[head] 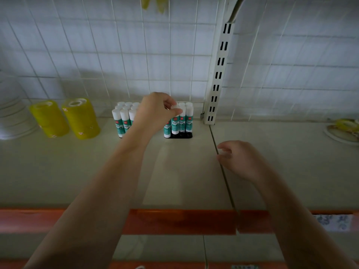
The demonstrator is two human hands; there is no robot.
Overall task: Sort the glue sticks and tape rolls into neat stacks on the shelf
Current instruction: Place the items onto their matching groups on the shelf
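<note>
Glue sticks (pixel 124 118) stand upright in a tight block at the back of the shelf (pixel 77 171), in the middle of the frame, white caps up and teal labels facing us. We see the block split by our left arm: one group left of the wrist, another group (pixel 186 119) right of it, sitting on a small black tray (pixel 179 135). Our left hand (pixel 155 111) reaches over the block, and its thumb and fingertips pinch the white cap of one glue stick (pixel 175 121) in the right group. That stick stands on the tray among its neighbours.

Two stacks of yellow tape rolls (pixel 48 118) and (pixel 80 118) stand side by side at the left of the frame, near the glue sticks but apart from them, both leaning slightly outward in the wide lens. At the far left edge we make out a stack of white or clear rolls (pixel 11 113), blurred.

Our right hand (pixel 240 159) hovers right of centre above the seam between two shelf boards, fingers loosely curled, holding nothing. A white slotted upright (pixel 218 74) rises behind the tray against the wire grid back (pixel 97 55). An orange-red strip (pixel 184 221) runs along the shelf's front edge in the lower frame.
</note>
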